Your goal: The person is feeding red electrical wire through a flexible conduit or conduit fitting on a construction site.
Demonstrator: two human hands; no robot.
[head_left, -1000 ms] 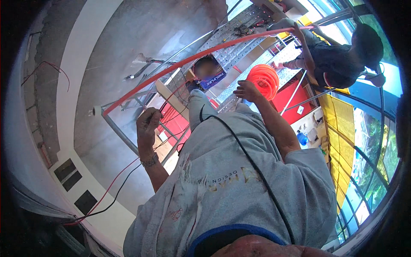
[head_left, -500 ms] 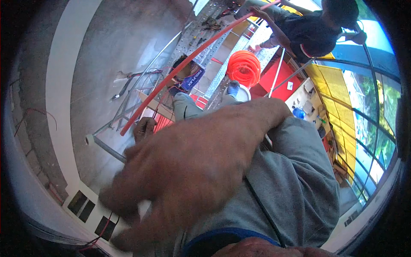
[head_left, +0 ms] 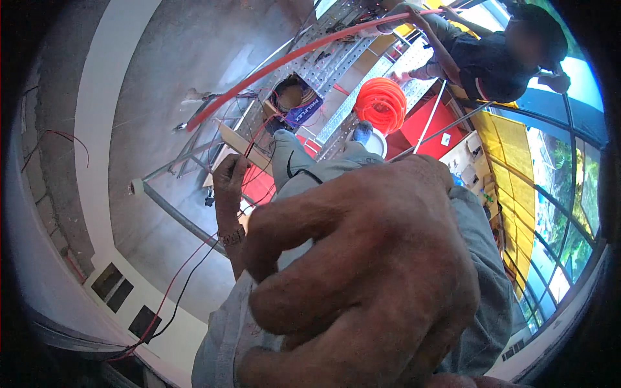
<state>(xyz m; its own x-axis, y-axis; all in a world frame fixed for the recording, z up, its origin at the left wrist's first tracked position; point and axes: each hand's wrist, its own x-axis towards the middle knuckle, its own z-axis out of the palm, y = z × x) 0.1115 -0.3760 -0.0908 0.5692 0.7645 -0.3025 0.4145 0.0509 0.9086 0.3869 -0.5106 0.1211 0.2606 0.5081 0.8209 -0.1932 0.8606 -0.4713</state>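
My right hand (head_left: 362, 271) fills the lower middle of the view, very close to the camera, fingers curled but spaced apart, with nothing visible in them. Left of it, my left hand (head_left: 229, 171) pinches thin red and black wires (head_left: 248, 150) that run down past my wrist. Beyond my legs, a blue box (head_left: 303, 111) has a cable coil (head_left: 288, 97) in it. An orange coil of tubing (head_left: 381, 103) lies beside a white bucket (head_left: 377, 145) on the perforated metal planks (head_left: 336, 48).
A co-worker (head_left: 491, 58) at the upper right holds a long red pipe (head_left: 259, 76) across the planks. Metal tube framing (head_left: 174, 213) runs at left, red panels (head_left: 433, 116) at the centre right, yellow sheeting (head_left: 511, 174) and glazing (head_left: 563, 194) at the right.
My right hand has swung from beside the tubing to just before the camera, then shifted right, curling. The pipe's left end has moved upward in the view, away from my left hand.
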